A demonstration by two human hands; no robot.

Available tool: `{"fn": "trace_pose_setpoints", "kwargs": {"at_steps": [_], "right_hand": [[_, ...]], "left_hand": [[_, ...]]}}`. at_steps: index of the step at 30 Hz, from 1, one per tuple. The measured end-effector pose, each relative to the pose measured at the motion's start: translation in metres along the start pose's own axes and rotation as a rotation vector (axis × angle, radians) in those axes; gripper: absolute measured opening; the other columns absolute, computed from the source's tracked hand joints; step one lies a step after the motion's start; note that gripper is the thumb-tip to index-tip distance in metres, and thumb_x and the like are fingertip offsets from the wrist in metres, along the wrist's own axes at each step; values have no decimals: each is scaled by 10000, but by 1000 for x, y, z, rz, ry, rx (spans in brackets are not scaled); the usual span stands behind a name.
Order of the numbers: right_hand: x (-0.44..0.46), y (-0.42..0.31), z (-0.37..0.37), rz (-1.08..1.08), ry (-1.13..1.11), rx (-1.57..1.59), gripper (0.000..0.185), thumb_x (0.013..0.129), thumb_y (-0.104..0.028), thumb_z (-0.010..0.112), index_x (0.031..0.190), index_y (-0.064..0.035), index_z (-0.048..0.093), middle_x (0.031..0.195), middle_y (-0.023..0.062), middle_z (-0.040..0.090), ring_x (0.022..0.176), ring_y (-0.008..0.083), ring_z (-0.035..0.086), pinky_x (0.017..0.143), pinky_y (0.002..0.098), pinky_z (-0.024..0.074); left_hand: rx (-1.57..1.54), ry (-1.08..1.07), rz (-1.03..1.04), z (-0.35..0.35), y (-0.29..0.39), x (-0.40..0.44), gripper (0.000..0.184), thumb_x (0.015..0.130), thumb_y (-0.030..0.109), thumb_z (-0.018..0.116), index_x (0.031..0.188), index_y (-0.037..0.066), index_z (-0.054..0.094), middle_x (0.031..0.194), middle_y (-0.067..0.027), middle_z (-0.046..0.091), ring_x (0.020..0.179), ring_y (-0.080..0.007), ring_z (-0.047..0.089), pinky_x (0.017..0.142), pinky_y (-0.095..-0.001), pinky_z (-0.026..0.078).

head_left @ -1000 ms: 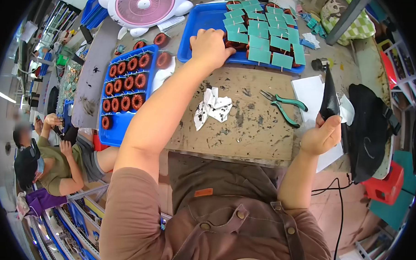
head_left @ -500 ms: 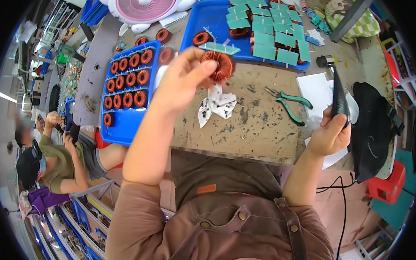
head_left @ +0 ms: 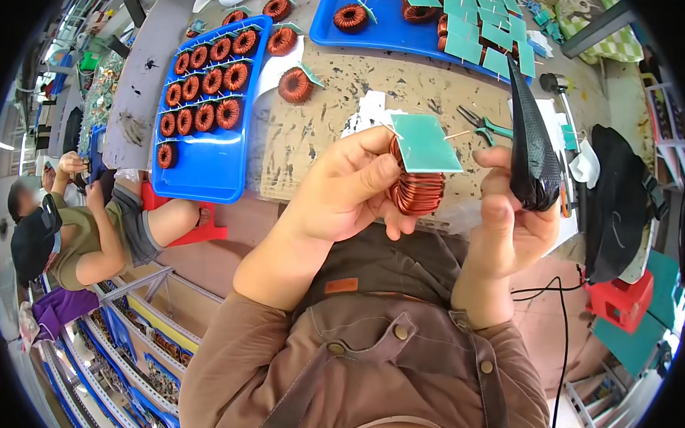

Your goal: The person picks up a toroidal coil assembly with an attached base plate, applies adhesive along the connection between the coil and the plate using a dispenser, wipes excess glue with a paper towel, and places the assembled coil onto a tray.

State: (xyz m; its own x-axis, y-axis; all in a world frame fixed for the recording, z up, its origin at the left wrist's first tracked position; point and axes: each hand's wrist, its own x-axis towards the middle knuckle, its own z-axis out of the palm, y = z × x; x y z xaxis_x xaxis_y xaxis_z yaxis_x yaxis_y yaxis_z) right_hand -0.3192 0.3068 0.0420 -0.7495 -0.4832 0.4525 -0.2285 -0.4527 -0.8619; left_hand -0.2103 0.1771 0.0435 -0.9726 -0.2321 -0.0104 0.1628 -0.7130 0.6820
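My left hand point(head_left: 351, 188) grips a copper-wound ring coil point(head_left: 419, 192) between thumb and fingers, in front of my apron at the table's near edge. A flat green plate point(head_left: 428, 144) sits on top of this coil, with thin wire ends sticking out beside it. My right hand point(head_left: 512, 227) is wrapped around a black, glossy cone-shaped tool point(head_left: 533, 156), its narrow tip pointing away from me. The tool is close to the coil's right side, but apart from it. Green-handled pliers point(head_left: 485, 127) lie behind the two hands, near crumpled white paper point(head_left: 370, 109).
At the left, a blue tray point(head_left: 201, 167) holds rows of ring coils. Another blue tray point(head_left: 330, 32) at the back carries coils with green plates. Loose coils point(head_left: 296, 85) stand between them. A black bag point(head_left: 618, 201) lies at right. A co-worker point(head_left: 93, 232) sits far left.
My left hand has brought the coil nearer to my body and rightward, with its green plate now turned towards me. The black tool has moved left, closer to the coil. My view has shifted.
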Motion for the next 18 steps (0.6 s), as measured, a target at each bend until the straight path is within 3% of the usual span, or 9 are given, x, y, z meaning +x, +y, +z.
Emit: {"fn": "trace_pose_setpoints", "kwargs": {"at_steps": [5, 7, 8, 11, 12, 16, 18], "right_hand": [[0, -5, 8, 34, -93, -14, 447, 630, -40, 712, 1016, 20, 494, 919, 99, 585, 512, -6, 300, 451, 132, 270], [3, -7, 17, 139, -58, 43, 442, 644, -54, 704, 1019, 36, 487, 929, 119, 584, 564, 17, 390, 483, 148, 331], [5, -9, 22, 206, -29, 108, 439, 655, -67, 698, 1019, 47, 482, 935, 134, 583, 609, 40, 451, 514, 164, 376], [14, -2, 25, 371, 21, 348, 426, 678, -93, 681, 1012, 72, 473, 940, 168, 578, 737, 123, 565, 603, 220, 464], [16, 8, 23, 325, -25, 418, 436, 695, -112, 668, 1031, 77, 463, 962, 207, 566, 782, 185, 576, 663, 281, 484], [20, 18, 19, 422, -178, 663, 317, 715, -157, 645, 911, 33, 484, 996, 246, 543, 841, 230, 577, 740, 339, 480], [22, 18, 17, 426, -220, 615, 292, 700, -173, 656, 852, 1, 477, 1000, 249, 540, 849, 236, 575, 748, 342, 476]], "left_hand": [[172, 199, 207, 14, -4, -4, 300, 790, 64, 563, 1034, -44, 425, 885, -134, 544, 699, -190, 601, 568, -259, 523], [342, 299, 354, 21, -7, -6, 322, 739, -33, 595, 1007, -40, 417, 935, -132, 521, 774, -196, 596, 648, -273, 526], [287, 265, 326, 21, -7, -9, 398, 678, -111, 616, 1002, -39, 396, 1002, -129, 473, 859, -203, 573, 735, -296, 511], [463, 245, 432, 23, -13, -12, 412, 678, -100, 623, 1008, -44, 383, 999, -129, 462, 878, -205, 568, 747, -301, 510], [619, 215, 522, 21, -13, -12, 410, 665, -91, 642, 991, -44, 399, 982, -130, 454, 872, -203, 564, 747, -284, 507], [935, 226, 657, 21, -19, -12, 480, 612, -57, 710, 962, -8, 384, 923, -97, 435, 794, -139, 520, 688, -250, 495], [1067, 212, 663, 19, -18, -14, 472, 616, -48, 711, 959, -11, 389, 919, -95, 437, 808, -143, 521, 680, -247, 489]]}}
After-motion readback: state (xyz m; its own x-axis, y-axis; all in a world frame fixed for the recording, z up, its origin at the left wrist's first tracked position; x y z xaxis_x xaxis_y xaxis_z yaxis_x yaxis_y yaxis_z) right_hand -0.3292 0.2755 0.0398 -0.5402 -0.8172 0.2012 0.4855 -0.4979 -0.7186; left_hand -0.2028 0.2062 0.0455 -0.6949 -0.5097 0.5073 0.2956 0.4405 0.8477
